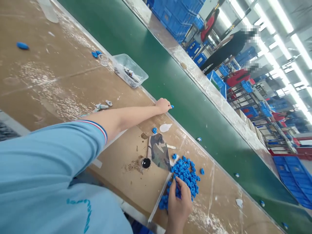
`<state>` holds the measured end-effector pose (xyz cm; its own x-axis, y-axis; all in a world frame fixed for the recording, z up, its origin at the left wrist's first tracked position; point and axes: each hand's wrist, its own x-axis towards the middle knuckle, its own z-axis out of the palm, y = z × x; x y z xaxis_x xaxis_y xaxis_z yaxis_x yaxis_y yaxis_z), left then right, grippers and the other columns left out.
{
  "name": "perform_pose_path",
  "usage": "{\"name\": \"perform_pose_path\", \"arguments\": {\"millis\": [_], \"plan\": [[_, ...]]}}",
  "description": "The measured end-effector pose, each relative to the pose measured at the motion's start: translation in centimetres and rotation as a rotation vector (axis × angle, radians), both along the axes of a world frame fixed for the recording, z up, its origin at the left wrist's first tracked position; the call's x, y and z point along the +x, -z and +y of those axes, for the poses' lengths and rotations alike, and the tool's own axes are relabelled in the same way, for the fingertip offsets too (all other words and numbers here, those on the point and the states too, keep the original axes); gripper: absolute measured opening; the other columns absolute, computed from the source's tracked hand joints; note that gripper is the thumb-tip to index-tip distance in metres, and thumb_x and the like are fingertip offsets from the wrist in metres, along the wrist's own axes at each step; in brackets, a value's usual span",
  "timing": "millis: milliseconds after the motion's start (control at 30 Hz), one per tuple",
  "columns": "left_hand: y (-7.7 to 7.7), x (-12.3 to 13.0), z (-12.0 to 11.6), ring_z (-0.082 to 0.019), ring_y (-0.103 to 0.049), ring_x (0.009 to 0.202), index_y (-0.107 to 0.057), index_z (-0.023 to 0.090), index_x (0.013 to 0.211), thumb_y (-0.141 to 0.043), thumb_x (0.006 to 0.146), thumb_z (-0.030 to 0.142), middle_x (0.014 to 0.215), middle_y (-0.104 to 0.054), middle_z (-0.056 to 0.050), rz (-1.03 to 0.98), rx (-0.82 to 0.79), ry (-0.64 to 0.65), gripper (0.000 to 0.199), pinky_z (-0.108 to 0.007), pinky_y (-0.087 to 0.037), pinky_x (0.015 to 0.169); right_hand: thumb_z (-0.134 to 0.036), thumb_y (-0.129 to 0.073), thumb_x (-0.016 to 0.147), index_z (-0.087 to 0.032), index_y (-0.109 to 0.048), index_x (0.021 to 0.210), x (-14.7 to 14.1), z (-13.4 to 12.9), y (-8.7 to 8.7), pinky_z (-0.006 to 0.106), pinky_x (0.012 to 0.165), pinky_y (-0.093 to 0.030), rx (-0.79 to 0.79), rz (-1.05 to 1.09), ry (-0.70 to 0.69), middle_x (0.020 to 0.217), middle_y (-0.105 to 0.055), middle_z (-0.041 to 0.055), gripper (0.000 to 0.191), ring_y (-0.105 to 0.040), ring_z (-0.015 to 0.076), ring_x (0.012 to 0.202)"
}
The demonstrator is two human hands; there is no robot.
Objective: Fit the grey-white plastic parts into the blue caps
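Observation:
My left hand (163, 106) reaches to the near edge of the green conveyor belt, its fingertips pinched on a small blue part (172, 106). Lower down, my right hand (179, 203) is at a heap of small blue parts (186, 172), with thumb and forefinger closed on one blue piece at the heap's edge. Left of the heap lies a camouflage cloth (159, 151). Beside the cloth is a small round cup of black liquid (146, 163), on a stained brown board (129, 159). One loose blue part (154, 130) rests above the cloth.
The green belt (156, 78) runs diagonally, carrying several small blue-and-white pieces (199, 139). A clear plastic tub (131, 70) stands at the table's belt-side edge. Greyish scraps (102, 106) lie near my left forearm. Blue crates (175, 16) and several people (224, 47) are beyond the belt.

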<state>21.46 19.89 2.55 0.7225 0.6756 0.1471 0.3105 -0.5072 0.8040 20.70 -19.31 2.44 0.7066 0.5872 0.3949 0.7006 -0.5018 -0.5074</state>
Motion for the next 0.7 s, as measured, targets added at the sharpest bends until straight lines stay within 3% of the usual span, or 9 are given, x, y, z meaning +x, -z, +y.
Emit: {"name": "perform_pose_path", "arguments": {"millis": [167, 333, 400, 500, 700], "plan": [[0.3, 1.8, -0.8, -0.029, -0.052, 0.099, -0.072, 0.009, 0.086, -0.053, 0.084, 0.03, 0.09, -0.067, -0.016, 0.202, 0.084, -0.151, 0.028, -0.034, -0.037, 0.08, -0.044, -0.066, 0.074, -0.015, -0.066, 0.09, -0.2, -0.9, 0.6, 0.029, 0.062, -0.055, 0.217, 0.283, 0.092, 0.086, -0.068, 0.0114, 0.033, -0.067, 0.0201, 0.07], [-1.2, -1.0, -1.8, -0.027, -0.056, 0.101, -0.067, 0.009, 0.104, -0.058, 0.081, 0.031, 0.106, -0.064, -0.017, 0.246, 0.168, -0.106, 0.033, -0.032, -0.041, 0.082, -0.047, -0.066, 0.072, -0.016, -0.065, 0.092, 0.5, -0.8, 2.0, 0.027, 0.06, -0.054, 0.304, 0.511, 0.167, 0.078, -0.07, 0.0071, 0.036, -0.068, 0.0189, 0.063], [-2.0, -4.0, -1.7, -0.026, -0.056, 0.103, -0.065, 0.012, 0.109, -0.062, 0.078, 0.028, 0.11, -0.064, -0.015, 0.245, 0.196, -0.073, 0.035, -0.03, -0.041, 0.085, -0.047, -0.069, 0.069, -0.018, -0.066, 0.089, 0.6, -0.6, 2.1, 0.027, 0.06, -0.054, 0.335, 0.563, 0.163, 0.075, -0.071, 0.0054, 0.036, -0.067, 0.0185, 0.061], [-3.0, -10.6, -0.8, -0.023, -0.057, 0.104, -0.066, 0.014, 0.107, -0.06, 0.077, 0.022, 0.11, -0.066, -0.011, 0.237, 0.228, -0.045, 0.032, -0.027, -0.04, 0.087, -0.046, -0.074, 0.064, -0.018, -0.067, 0.087, 0.4, -0.4, 2.0, 0.027, 0.063, -0.056, 0.335, 0.616, 0.122, 0.078, -0.072, 0.0057, 0.037, -0.068, 0.0196, 0.066], [-3.1, -23.7, 0.7, -0.016, -0.061, 0.077, -0.072, 0.014, 0.084, -0.058, 0.072, 0.017, 0.084, -0.071, -0.005, 0.305, 0.2, -0.141, 0.019, -0.021, -0.039, 0.069, -0.047, -0.069, 0.07, -0.017, -0.067, 0.097, -0.4, 0.1, 2.3, 0.024, 0.064, -0.057, 0.278, 0.556, 0.031, 0.093, -0.073, 0.0087, 0.04, -0.07, 0.0207, 0.081]]}}
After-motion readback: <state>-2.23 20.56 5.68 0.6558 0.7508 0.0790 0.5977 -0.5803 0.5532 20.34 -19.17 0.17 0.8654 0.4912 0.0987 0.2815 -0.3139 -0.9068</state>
